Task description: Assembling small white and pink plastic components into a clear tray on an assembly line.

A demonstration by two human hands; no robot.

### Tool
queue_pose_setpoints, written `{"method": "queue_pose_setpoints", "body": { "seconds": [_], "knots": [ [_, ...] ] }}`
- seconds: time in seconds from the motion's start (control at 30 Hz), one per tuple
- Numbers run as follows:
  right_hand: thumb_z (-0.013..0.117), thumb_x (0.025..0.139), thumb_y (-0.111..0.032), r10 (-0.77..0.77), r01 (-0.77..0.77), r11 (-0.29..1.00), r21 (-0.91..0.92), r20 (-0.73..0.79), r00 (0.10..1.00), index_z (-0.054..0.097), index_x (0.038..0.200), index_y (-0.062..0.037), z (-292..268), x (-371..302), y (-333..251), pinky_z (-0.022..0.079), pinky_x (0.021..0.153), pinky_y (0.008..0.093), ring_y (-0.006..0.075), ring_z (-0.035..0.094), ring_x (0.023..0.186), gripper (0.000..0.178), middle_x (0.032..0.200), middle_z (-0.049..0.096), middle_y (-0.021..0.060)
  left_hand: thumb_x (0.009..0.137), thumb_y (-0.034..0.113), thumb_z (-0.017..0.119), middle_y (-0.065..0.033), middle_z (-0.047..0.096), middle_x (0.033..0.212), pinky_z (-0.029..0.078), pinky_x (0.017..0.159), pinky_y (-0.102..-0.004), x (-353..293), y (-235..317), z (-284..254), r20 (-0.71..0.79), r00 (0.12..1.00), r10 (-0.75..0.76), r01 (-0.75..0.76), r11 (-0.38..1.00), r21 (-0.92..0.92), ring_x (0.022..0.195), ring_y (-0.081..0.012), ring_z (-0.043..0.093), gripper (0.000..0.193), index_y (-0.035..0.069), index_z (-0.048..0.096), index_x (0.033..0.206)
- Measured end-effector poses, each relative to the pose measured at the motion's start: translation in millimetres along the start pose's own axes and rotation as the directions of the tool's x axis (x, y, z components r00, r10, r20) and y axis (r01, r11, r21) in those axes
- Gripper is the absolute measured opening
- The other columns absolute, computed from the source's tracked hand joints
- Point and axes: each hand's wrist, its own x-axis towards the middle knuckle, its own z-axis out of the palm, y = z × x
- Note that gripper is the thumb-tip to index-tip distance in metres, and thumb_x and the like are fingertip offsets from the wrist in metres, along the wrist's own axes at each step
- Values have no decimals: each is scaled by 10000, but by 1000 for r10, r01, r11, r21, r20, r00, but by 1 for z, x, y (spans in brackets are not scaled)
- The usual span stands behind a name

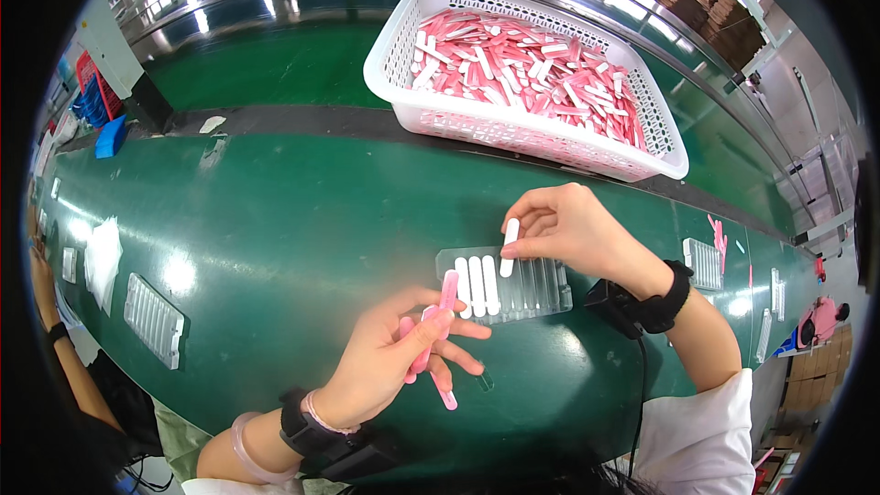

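Observation:
A clear plastic tray (541, 291) with narrow slots lies on the green table in front of me. Three white strips (478, 286) with rounded ends, like small nail files, lie side by side in its left slots. Between thumb and fingers, my right hand (561, 231) pinches another white nail file (510, 246), upright and tilted, its lower end over the slot beside them. My left hand (394, 348), near the tray's left edge, holds several pink nail files (448, 291) fanned between thumb and fingers. Whether the right-hand file touches the tray, I cannot tell.
Beyond the tray stands a white perforated basket (513, 126), heaped with pink and white nail files. Other slotted trays (154, 321) lie left and right (702, 264). A plastic bag (104, 261) lies far left, near another person's arm (46, 289). A cable (643, 394) hangs from my right wrist.

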Motion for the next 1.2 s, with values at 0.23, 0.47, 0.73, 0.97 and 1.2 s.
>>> {"method": "queue_pose_setpoints", "body": {
  "seconds": [0.23,0.47,0.73,0.97,1.2],
  "knots": [
    [714,677,-183,-248,253,906,-340,58,967,531,1043,-23,17,-21,-3,436,730,302,196,532,795,439,875,509,90,916,118,386,-198,548,1049,470,519,-222,2,-9,-3,36,998,61,-63,996,70,703,-180,600,265,-20,405,1141],
    [615,795,-69,-196,70,847,527,188,962,585,954,10,32,-23,-4,454,728,222,100,549,834,179,938,561,48,919,123,379,-196,558,1039,451,507,-217,1,-2,5,141,989,-43,32,996,78,656,-148,582,276,-44,430,1132],
    [661,714,-30,93,-89,978,191,-9,996,574,839,81,-6,-13,-4,488,588,231,121,598,653,189,687,608,93,926,154,364,-201,554,1039,479,528,-231,2,-4,1,90,994,-63,67,997,-35,671,-164,588,340,-54,389,1194],
    [719,673,-180,-477,366,701,-612,-21,878,538,1002,-9,7,-25,7,454,661,289,157,530,707,413,859,554,93,927,189,374,-178,554,1069,460,495,-202,0,0,5,144,984,-102,79,984,157,682,-146,596,357,-38,396,1201],
    [592,793,-15,-70,24,892,451,86,994,563,927,23,31,-40,-10,476,705,242,119,575,783,142,870,595,58,929,188,371,-186,567,1044,422,466,-180,-1,3,5,135,979,-155,130,975,180,606,-149,596,343,-41,421,1179]
  ]
}}
